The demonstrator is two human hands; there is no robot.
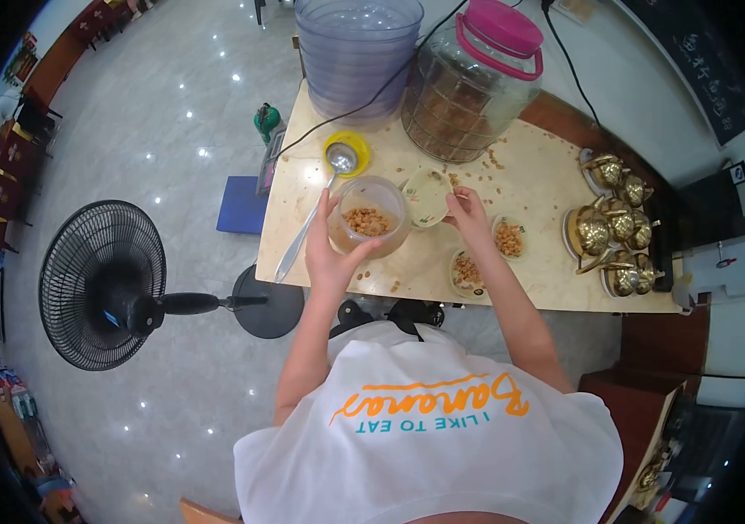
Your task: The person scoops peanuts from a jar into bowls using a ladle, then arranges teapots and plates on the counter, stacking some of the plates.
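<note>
My left hand [335, 244] is wrapped round the near left side of a clear plastic tub [394, 236] with brown nuts or beans in its bottom. Just right of the tub, my right hand [467, 212] pinches the rim of a small patterned dish [427, 198], which looks empty and tilted. Two more small dishes, the upper one [509, 237] and the lower one [468, 273], hold brown pieces beside my right forearm. A metal ladle [305, 234] lies left of the tub, its bowl over a yellow dish [355, 141].
A large jar [468, 96] with a pink lid and stacked clear buckets [357, 57] stand at the table's far side. Golden teapots [621, 225] are at the right. A black cable crosses the far left corner. A fan [103, 285] stands left; loose pieces dot the table [556, 175].
</note>
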